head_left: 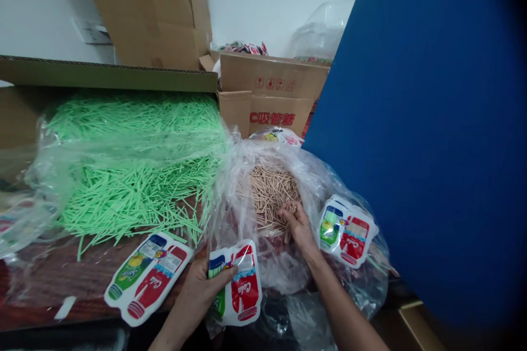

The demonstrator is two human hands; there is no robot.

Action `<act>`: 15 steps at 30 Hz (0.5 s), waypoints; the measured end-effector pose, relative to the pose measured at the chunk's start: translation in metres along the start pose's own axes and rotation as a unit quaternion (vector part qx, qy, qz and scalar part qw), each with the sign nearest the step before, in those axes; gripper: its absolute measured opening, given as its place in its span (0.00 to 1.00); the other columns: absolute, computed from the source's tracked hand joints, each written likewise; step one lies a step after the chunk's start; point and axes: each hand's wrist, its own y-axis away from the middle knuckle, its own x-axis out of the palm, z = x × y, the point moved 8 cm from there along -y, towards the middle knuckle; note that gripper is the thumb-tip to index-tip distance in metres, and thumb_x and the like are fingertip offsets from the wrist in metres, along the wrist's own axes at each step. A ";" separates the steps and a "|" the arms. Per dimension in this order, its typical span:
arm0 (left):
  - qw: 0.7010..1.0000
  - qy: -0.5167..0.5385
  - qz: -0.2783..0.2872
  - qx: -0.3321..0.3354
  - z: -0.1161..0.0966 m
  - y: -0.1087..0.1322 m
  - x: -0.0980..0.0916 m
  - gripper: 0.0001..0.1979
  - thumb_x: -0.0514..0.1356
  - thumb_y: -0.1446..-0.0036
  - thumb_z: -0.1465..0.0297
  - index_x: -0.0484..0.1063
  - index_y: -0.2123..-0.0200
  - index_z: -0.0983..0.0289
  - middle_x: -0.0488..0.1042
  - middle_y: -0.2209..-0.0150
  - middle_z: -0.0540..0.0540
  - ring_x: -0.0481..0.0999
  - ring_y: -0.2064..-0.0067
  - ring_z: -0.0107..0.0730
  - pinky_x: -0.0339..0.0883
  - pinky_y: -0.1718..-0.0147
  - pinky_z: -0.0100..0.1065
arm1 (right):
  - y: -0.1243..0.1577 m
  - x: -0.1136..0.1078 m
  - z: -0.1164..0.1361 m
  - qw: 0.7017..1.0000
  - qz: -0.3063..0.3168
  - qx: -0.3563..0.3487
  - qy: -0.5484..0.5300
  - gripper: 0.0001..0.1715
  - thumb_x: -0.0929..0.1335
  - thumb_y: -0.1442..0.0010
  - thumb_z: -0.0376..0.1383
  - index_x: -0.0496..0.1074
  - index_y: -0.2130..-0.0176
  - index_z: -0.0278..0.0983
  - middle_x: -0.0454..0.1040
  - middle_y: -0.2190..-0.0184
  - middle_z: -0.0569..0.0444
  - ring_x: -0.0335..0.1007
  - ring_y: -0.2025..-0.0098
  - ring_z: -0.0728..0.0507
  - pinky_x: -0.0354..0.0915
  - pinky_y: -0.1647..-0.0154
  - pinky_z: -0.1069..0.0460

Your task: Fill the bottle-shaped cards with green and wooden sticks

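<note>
My left hand (pixel 201 288) grips a bottle-shaped pouch (pixel 246 285) printed with a red cola bottle and a green bottle, thumb across its front. Among thin brown candy sticks (pixel 267 189) in an open clear plastic bag (pixel 242 175), my right hand (pixel 297 222) has its fingers closed, with stick ends showing at the fingertips. A similar pouch (pixel 149 277) lies flat to the left of my left hand. More such pouches (pixel 348 230) are stacked on the plastic to the right of my right hand.
Bright green sticks (pixel 135 192) spill from a clear bag in an open carton at left. Behind the brown sticks stands a cardboard box (pixel 272 104) with red lettering. A large blue panel (pixel 424 137) blocks the right side. Another carton (pixel 152 11) stands against the wall.
</note>
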 end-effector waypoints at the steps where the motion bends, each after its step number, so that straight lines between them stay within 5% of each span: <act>1: 1.000 0.002 -0.003 -0.002 -0.002 0.001 0.000 0.14 0.68 0.55 0.61 0.74 0.73 0.66 0.79 0.76 0.52 0.77 0.74 0.36 0.68 0.72 0.31 | 0.000 0.001 0.000 1.000 0.002 0.000 -0.006 0.13 0.66 0.44 0.46 0.64 0.61 0.42 0.73 0.67 0.57 0.69 0.61 0.43 0.62 0.56 0.49; 9: 0.999 0.021 0.001 -0.037 0.000 0.005 0.005 0.16 0.69 0.58 0.60 0.74 0.72 0.66 0.80 0.74 0.54 0.77 0.73 0.38 0.69 0.72 0.32 | -0.001 0.008 0.002 0.999 0.027 -0.018 0.018 0.14 0.64 0.41 0.47 0.69 0.68 0.40 0.73 0.71 0.55 0.67 0.64 0.43 0.60 0.54 0.49; 15: 0.999 0.020 -0.019 -0.038 -0.001 0.004 0.003 0.16 0.70 0.60 0.60 0.75 0.74 0.66 0.80 0.75 0.53 0.77 0.74 0.37 0.69 0.73 0.32 | 0.001 0.010 0.007 0.997 0.041 -0.038 0.052 0.16 0.63 0.40 0.48 0.73 0.66 0.40 0.75 0.64 0.54 0.68 0.56 0.42 0.59 0.48 0.47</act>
